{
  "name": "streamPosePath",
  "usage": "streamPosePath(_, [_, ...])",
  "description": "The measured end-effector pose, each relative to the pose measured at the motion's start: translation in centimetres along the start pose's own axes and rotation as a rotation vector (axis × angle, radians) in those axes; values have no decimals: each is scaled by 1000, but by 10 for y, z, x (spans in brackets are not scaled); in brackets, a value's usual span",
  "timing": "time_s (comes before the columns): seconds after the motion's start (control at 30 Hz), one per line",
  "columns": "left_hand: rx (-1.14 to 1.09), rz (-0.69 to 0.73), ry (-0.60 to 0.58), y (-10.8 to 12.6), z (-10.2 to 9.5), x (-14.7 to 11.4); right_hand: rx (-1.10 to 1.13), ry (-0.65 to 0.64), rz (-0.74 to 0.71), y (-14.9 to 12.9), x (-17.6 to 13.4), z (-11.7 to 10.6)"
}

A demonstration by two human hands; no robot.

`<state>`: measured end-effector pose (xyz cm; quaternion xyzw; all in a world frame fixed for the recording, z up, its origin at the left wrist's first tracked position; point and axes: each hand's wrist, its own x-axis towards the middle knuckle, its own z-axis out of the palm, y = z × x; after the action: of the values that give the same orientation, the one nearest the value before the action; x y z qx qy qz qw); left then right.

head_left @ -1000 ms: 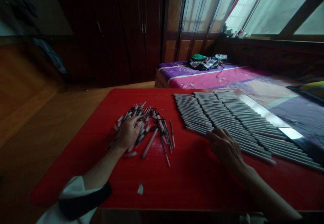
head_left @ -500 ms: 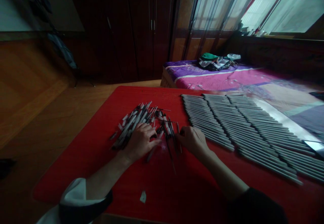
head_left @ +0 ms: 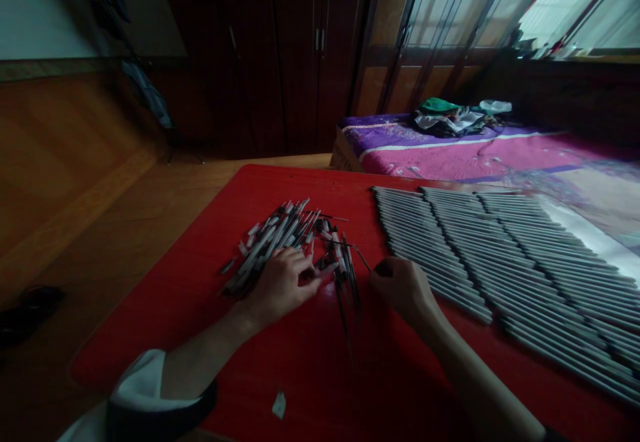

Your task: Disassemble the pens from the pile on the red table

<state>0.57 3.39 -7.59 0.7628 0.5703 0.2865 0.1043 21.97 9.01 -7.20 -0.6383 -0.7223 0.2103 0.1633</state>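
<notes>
Since a second ago, your right hand (head_left: 406, 285) has left the rows of pens (head_left: 463, 255) and come across to the loose parts, while your left hand (head_left: 283, 279) has shifted to the near right of the pile and the view has swung left. At the far left, you have a rack hung with clothes (head_left: 145, 89), and dark objects (head_left: 33, 312), too dim to make out, lie on the floor (head_left: 185, 192). Dark wardrobe doors (head_left: 300, 62) stand beyond the red table (head_left: 240, 369). On its left half, the pile of pen parts (head_left: 273, 239) lies loose; any print on them is too small to read. Your left hand covers the pile's near edge, thumb and fingers closed around a short whitish tube (head_left: 327, 271). Nearer you lies a pale scrap (head_left: 279, 405), its marks unreadable. Between your hands, thin refills (head_left: 351, 272) lie loose. Your right fingertips are pinched together on a thin rod (head_left: 363, 259), tilted up to the left; the curled fingers hide its end. Just right of that hand, the slanting rows of pens fill the table. Beyond them, a bed (head_left: 395, 159) carries heaped clothes (head_left: 447, 119), and small bottles (head_left: 555, 49), labels blurred, stand by the window.
</notes>
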Motion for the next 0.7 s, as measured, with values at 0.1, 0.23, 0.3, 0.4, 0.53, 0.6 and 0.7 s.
streamPosePath(0.1, [-430,-260,87,-2,-1,2,440,-64,7,-4,-4,-3])
streamPosePath(0.23, [-1056,-530,228,-9,-2,7,809,-250,64,-15,-12,2])
streamPosePath(0.3, [-1236,-612,312,-13,-2,9,854,-330,78,-20,-16,7])
streamPosePath(0.4, [-1401,-652,346,-17,-3,11,864,-385,32,-24,-22,15])
streamPosePath(0.53, [-1489,-645,316,-19,-3,11,797,-385,-64,-24,-24,20])
streamPosePath(0.6, [-1480,-625,303,-19,-3,10,740,-366,-102,-21,-23,22])
streamPosePath(0.7, [-1446,-594,289,-19,-3,10,617,-253,-182,-14,-21,25])
